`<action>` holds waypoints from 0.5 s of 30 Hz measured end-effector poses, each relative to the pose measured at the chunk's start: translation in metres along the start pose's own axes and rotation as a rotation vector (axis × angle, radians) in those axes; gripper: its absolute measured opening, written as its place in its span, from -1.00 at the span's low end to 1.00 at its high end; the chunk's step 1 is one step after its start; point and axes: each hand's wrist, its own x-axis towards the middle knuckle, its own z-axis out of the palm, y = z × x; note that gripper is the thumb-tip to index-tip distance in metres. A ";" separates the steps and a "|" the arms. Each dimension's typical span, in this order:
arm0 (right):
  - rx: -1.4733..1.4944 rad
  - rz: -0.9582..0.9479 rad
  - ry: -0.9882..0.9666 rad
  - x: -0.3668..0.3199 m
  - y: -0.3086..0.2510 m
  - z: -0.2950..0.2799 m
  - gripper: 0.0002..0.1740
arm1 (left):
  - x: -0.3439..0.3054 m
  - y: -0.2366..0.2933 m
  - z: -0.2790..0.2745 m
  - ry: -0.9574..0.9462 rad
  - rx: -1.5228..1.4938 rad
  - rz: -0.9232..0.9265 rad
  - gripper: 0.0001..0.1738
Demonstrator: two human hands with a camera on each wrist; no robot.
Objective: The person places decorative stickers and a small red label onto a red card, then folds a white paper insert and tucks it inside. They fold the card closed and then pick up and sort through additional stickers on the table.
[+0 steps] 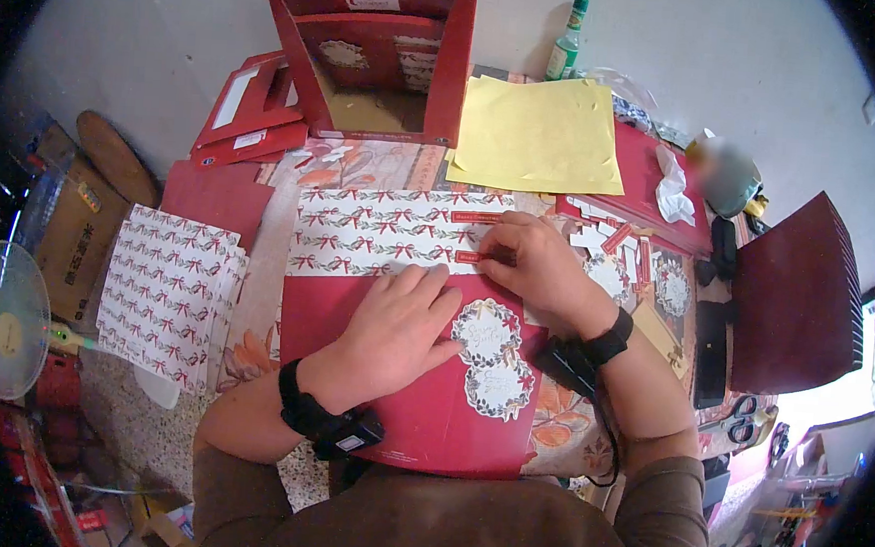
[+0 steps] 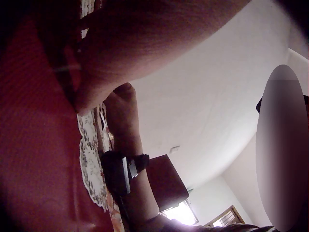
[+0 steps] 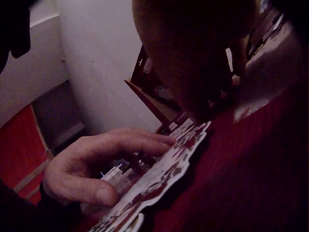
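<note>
Landmark: crimson panel (image 1: 429,413), lying on the floral-covered worktop (image 1: 564,422).
Patterned strip: bow-and-garland paper (image 1: 360,234), across the panel's far end.
Upper label: red, lettered (image 1: 469,216), at the panel's far right corner.
Lower label: red, lettered (image 1: 468,257), on the panel's right side, near the strip's lower edge; seemingly the piece being placed.
Right hand: (image 1: 540,265) over the panel's right side; grip closed, thumb and forefinger pinching the lower label's right end.
Left hand: (image 1: 404,322) resting on panel and strip; grip relaxed, fingers extended, nothing held.
Wreath cut-outs: two, white (image 1: 489,334) (image 1: 499,390), on the panel's right side, below the labels.
Alignment, advised: match the lower label's left end to the upper one's and keep the two parallel.
Pressing, advised: steady the strip left-handed, then smooth the label outward from its middle.
Hazard, judged: a dragging right wrist could catch the cut-outs.
Adhesive: cannot tell.
</note>
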 end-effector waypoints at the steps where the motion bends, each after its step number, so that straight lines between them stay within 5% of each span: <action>1: 0.006 -0.005 -0.004 0.000 0.001 0.000 -0.86 | 0.000 0.000 0.000 -0.004 -0.004 -0.002 -0.40; 15: 0.322 0.192 0.110 0.001 0.015 -0.025 -0.87 | 0.000 0.000 0.001 0.025 -0.007 0.018 -0.39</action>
